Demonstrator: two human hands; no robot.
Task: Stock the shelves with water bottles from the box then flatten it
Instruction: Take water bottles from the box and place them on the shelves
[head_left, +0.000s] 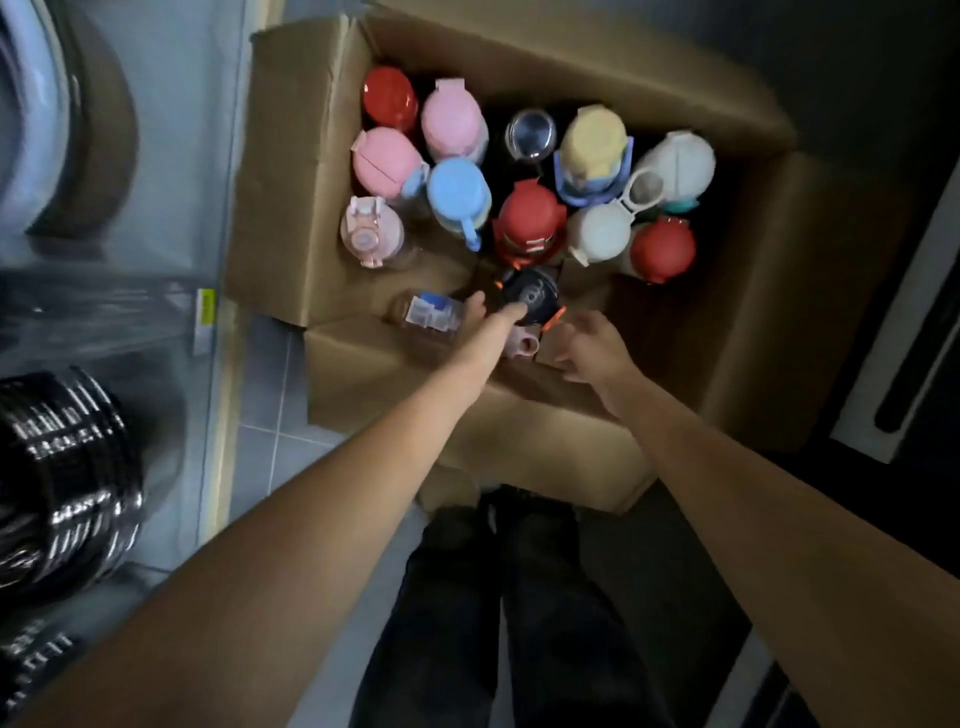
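While water bottles (530, 221) stand upright in the cardboard box (291, 182), a person's left grip (496, 318), released, reaches toward the black-lidded bottle (531, 295), right grip (592, 349) loose and empty; grasping below its lid seems surest.

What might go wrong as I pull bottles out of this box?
The left hand reaches in beside the dark-lidded bottle; lifting it from the tight cluster may tip the red-lidded bottle next to it. The clear bottle lies on its side by the box wall and may roll once neighbours leave.
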